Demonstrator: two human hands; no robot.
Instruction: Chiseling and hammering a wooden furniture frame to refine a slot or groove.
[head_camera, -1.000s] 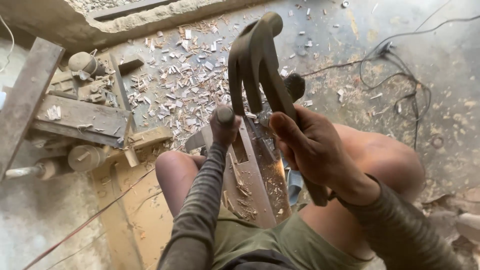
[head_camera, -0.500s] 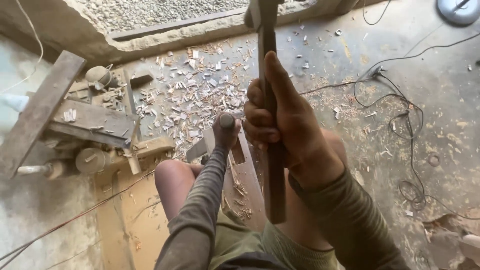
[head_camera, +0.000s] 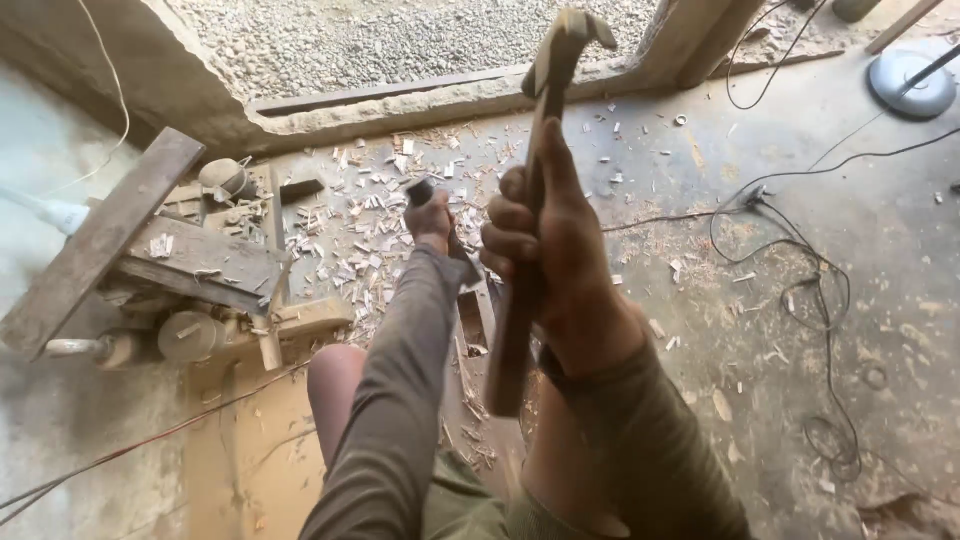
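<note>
Your right hand is nearest the camera, wrapped tight around the wooden handle of a hammer a little above its middle, thumb laid up along the shaft. The hammer stands raised, its metal head at the top and the handle's butt hanging down over your lap. It looks top-heavy and stiff; the bare wood seems dry enough to grip, and a hold lower on the handle would probably give more swing, a higher one more control.

Just left of the hammer and a bit farther out, your left hand is closed on a chisel, of which only the dark butt end shows above the fist. Its blade is hidden behind your hand and sleeve, so you cannot tell where the edge rests. Below the hammer, a long wooden workpiece runs out between your knees, mostly covered by your arms.

Beyond the hammer, wood chips litter the floor. Left of it lie a plank and stacked offcuts; right of it, a black cable trails away. The round grey object at the top right is cut off.
</note>
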